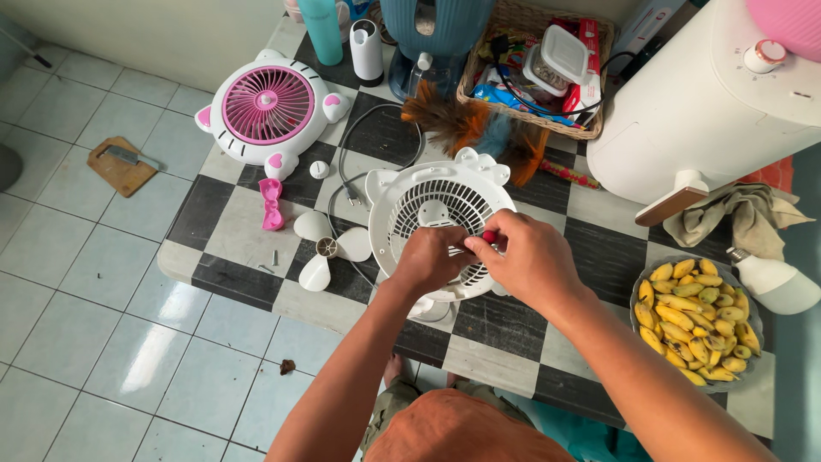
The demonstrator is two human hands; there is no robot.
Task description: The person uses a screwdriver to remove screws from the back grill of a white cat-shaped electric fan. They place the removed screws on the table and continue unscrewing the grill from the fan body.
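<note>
White plastic fan housing (428, 201) lies flat on the checkered table (214, 274), both hands over its grille. Right hand (530, 261) pinches a red-handled screwdriver (489, 237), fingers clamped tight; left hand (430, 257) is curled closed beside it on the grille. Loose white fan blade (325, 250) sits just left, pink fan front (269, 107) farther back.

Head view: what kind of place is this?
Likely a home, maybe a kitchen corner: checkered countertop over floor tiles, bowl of small bananas, wicker basket of household clutter. Both hands work on a white fan housing.
</note>
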